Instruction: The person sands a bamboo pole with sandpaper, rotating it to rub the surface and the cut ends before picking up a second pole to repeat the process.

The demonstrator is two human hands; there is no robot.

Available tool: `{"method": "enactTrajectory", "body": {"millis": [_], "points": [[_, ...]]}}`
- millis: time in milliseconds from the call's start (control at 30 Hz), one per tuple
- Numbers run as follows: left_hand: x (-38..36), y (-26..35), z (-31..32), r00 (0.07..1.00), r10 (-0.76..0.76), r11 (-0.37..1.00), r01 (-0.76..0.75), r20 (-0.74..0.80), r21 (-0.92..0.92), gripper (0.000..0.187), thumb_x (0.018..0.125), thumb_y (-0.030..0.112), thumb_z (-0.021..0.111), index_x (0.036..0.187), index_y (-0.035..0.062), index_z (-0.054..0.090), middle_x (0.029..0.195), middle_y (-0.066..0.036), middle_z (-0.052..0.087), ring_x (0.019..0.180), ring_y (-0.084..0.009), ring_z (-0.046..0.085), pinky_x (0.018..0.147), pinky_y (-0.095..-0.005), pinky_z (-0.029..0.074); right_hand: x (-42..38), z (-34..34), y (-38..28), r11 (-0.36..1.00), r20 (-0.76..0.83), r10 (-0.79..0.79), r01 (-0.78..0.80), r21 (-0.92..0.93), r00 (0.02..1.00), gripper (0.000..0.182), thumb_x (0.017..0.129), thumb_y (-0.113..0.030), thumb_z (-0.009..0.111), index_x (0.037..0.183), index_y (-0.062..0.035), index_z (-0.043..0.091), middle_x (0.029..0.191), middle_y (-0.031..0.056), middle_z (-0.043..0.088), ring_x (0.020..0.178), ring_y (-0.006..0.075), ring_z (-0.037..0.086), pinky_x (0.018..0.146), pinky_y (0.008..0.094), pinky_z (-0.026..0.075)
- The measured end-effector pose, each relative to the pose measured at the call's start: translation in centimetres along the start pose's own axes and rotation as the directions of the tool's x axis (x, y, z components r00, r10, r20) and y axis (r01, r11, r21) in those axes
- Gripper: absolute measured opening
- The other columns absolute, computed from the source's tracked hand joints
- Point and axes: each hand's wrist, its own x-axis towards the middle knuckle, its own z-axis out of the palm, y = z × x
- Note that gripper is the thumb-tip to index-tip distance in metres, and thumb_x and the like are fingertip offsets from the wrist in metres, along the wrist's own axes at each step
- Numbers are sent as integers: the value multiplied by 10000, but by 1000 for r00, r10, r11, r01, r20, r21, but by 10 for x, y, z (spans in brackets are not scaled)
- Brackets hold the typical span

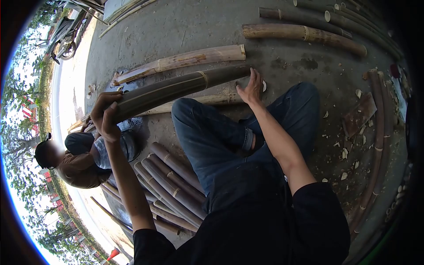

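A thick dark bamboo pole (170, 88) is raised over my crossed legs, with a pale ring at a node right of its middle. My left hand (106, 117) wraps round its near-left end, thumb and fingers on the surface. At the pole's right end is my right hand (251, 89), fingers apart, the fingertips at or near the end; whether they touch it I cannot tell. Beyond the raised pole a pale split-looking bamboo piece (185, 62) lies on the floor. Another pale pole (212, 99) lies below it, partly hidden.
Several dark poles (176, 190) lie at lower left. A person in a cap (79, 165) crouches at the left. More poles (304, 33) lie at the upper right. On the right are a flat brown block (360, 115), scattered chips and long curved poles (379, 141).
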Motion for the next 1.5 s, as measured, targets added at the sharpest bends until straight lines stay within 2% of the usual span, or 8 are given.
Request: {"method": "enactTrajectory", "body": {"millis": [67, 167, 467, 567, 867, 1067, 1267, 1500], "points": [[-1, 2, 1, 1000, 6, 1000, -6, -11, -7, 411, 794, 268, 585, 944, -93, 712, 998, -225, 719, 990, -293, 678, 961, -368, 467, 3, 12, 1, 984, -48, -180, 180, -13, 982, 1029, 799, -242, 824, 1594, 19, 224, 1608, 247, 311, 1464, 424, 326, 1228, 502, 285], [-2, 2, 0, 1000, 6, 1000, -6, -3, 9, 410, 794, 267, 584, 943, -94, 709, 1003, -226, 720, 989, -295, 679, 966, -368, 466, 1, 16, -2, 973, -21, -225, 226, 45, 974, 1100, 793, -216, 822, 1629, 5, 142, 1666, 249, 224, 1515, 428, 259, 1254, 495, 254], [0, 1, -1, 1000, 0, 1000, 0, 17, 11, 408, 826, 270, 569, 973, -83, 710, 1043, -209, 718, 1026, -280, 657, 979, -363, 439, -37, -2, -56, 880, -153, -429, 450, 150, 890, 1040, 767, -90, 705, 1630, 11, 134, 1667, 270, 209, 1519, 453, 260, 1242, 526, 261], [1, 3, -1, 999, 26, 999, -27, 26, 21, 411, 822, 275, 573, 967, -84, 710, 1035, -212, 720, 1009, -276, 660, 968, -363, 446, -36, -12, -74, 779, -227, -587, 618, 104, 777, 962, 755, -85, 678, 1605, -8, 235, 1627, 231, 317, 1488, 421, 338, 1220, 575, 279], [2, 12, 2, 999, 34, 999, -35, 29, 21, 423, 820, 285, 575, 963, -90, 708, 1027, -220, 717, 992, -282, 666, 961, -368, 453, -10, -10, -46, 883, -220, -419, 452, 129, 881, 840, 720, -67, 717, 1499, -37, 406, 1486, 191, 473, 1403, 398, 436, 1208, 569, 300], [0, 15, 4, 1000, 25, 1000, -25, 1, 10, 425, 777, 288, 615, 937, -92, 718, 1001, -234, 722, 985, -304, 685, 962, -372, 469, 23, -2, -17, 927, -323, -174, 265, 265, 930, 475, 749, -43, 666, 1223, -71, 690, 1147, 161, 644, 1111, 383, 587, 1008, 483, 468], [-2, 14, 4, 998, 61, 998, -61, 14, 25, 434, 770, 299, 623, 932, -92, 720, 992, -241, 721, 977, -307, 688, 959, -380, 474, 42, -21, -2, 838, -24, -154, 144, 526, 988, 312, 821, -120, 663, 1113, -112, 772, 1117, 150, 673, 1077, 314, 650, 952, 403, 522], [-1, 17, 6, 996, 90, 995, -91, 23, 42, 443, 774, 295, 603, 928, -107, 711, 1008, -248, 716, 984, -304, 675, 958, -385, 460, 50, -25, -1, 812, 41, -170, 116, 572, 985, 218, 889, -209, 730, 1039, -56, 764, 1088, 150, 687, 1005, 251, 672, 892, 359, 525]]}}
